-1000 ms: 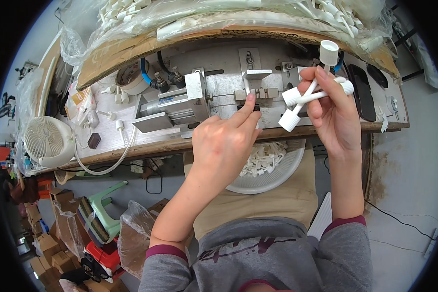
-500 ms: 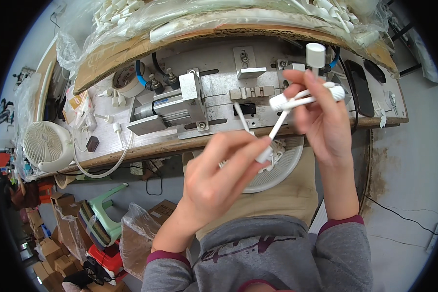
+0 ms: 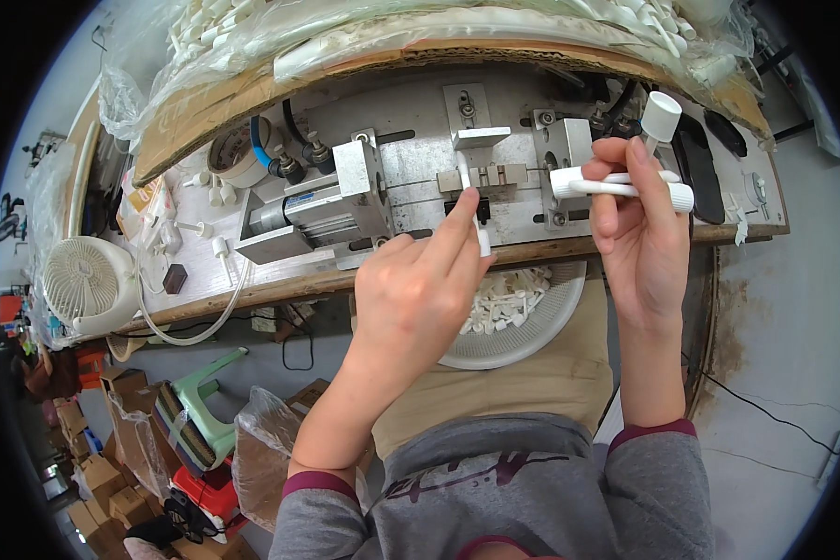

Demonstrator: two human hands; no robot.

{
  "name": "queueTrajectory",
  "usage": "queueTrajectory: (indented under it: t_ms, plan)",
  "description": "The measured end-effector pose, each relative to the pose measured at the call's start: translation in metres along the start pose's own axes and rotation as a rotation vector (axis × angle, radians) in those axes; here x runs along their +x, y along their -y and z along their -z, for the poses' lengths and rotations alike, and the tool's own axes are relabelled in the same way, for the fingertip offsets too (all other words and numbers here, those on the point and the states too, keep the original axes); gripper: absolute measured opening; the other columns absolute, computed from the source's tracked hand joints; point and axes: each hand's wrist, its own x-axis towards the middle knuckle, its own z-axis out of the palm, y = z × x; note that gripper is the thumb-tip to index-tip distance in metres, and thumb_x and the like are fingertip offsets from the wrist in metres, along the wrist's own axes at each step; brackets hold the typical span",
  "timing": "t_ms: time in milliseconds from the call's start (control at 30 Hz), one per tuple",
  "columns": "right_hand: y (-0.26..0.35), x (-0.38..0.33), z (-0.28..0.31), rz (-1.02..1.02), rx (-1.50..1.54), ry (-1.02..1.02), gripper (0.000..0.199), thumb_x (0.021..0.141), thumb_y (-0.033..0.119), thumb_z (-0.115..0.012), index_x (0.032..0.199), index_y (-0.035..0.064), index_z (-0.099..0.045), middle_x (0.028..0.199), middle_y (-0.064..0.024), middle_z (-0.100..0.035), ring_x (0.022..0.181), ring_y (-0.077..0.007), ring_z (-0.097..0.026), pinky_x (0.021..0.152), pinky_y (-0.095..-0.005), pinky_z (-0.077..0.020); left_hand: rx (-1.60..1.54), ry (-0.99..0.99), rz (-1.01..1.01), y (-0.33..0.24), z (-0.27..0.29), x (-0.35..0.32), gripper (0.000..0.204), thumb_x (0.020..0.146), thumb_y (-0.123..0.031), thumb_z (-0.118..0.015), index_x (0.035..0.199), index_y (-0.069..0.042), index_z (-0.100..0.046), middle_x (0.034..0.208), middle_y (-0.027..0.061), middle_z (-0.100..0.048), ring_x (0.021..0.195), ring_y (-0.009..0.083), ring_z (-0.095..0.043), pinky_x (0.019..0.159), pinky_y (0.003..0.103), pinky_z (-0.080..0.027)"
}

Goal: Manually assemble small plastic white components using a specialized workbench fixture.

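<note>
My left hand [image 3: 406, 294] is at the bench's front edge, its fingers closed on a thin white plastic stick [image 3: 467, 173]. The far end of that stick lies against the small metal block [image 3: 504, 175] in the middle of the metal fixture; its near white end shows below my fingertips. Right of the fixture, my right hand [image 3: 646, 219] is raised and closed around several white capped sticks. One ribbed white cap [image 3: 681, 197] sticks out to the right, a smooth white cap [image 3: 661, 117] points upward, and another white end [image 3: 566, 183] points left.
A pneumatic cylinder [image 3: 313, 210] is mounted left on the fixture. Below the bench edge, a round white basket [image 3: 560, 327] of small white parts rests on my lap. A small fan [image 3: 89, 282], tape roll [image 3: 243, 154] and dark phone [image 3: 702, 173] lie around. Cardboard [image 3: 196, 126] overhangs behind.
My left hand has moved away from my right hand, forward to the metal block with a stick. My right hand has shifted right, still holding its capped sticks.
</note>
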Motion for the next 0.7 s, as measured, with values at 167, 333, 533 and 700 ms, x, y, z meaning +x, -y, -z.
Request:
queueTrajectory:
  t_ms: [167,333,533,700]
  plan:
    - [0.001,-0.004,0.003,-0.027,0.001,0.022,0.035,0.103,0.027,-0.056,0.108,-0.0058,-0.066,0.089,-0.0143,-0.072,0.056,-0.0083,-0.059,0.045,-0.0212,-0.0456,0.021,0.108,0.015,0.004,0.005,0.013,0.023,0.068,-0.014,-0.083,0.082,-0.004,-0.067,0.112,0.0021,-0.072,0.058,0.0195,-0.061,0.054,0.031,-0.049]
    - [0.003,-0.008,0.005,-0.064,0.018,0.042,0.036,0.104,0.027,-0.054,0.108,-0.0060,-0.066,0.088,-0.0142,-0.072,0.053,-0.0085,-0.058,0.042,-0.0212,-0.0439,-0.035,0.073,0.036,0.006,0.002,0.012,0.024,0.066,-0.013,-0.084,0.081,-0.005,-0.066,0.108,0.0017,-0.073,0.059,0.0209,-0.063,0.055,0.031,-0.050]
    - [-0.004,-0.020,0.002,-0.225,0.229,0.121,0.036,0.106,0.027,-0.049,0.106,-0.0050,-0.065,0.086,-0.0132,-0.071,0.051,-0.0086,-0.057,0.041,-0.0211,-0.0437,-0.202,0.037,0.041,0.008,0.005,0.012,0.036,0.067,-0.011,-0.086,0.099,-0.002,-0.073,0.107,0.0060,-0.074,0.069,0.0174,-0.069,0.062,0.029,-0.055]
    - [-0.012,-0.027,-0.009,-0.342,0.285,0.248,0.038,0.107,0.028,-0.047,0.106,-0.0053,-0.066,0.087,-0.0125,-0.070,0.048,-0.0089,-0.055,0.040,-0.0205,-0.0437,-1.034,0.031,0.352,-0.013,0.019,0.001,0.054,0.069,-0.001,-0.088,0.120,0.002,-0.070,0.109,0.0138,-0.072,0.094,0.0168,-0.070,0.077,0.028,-0.059]
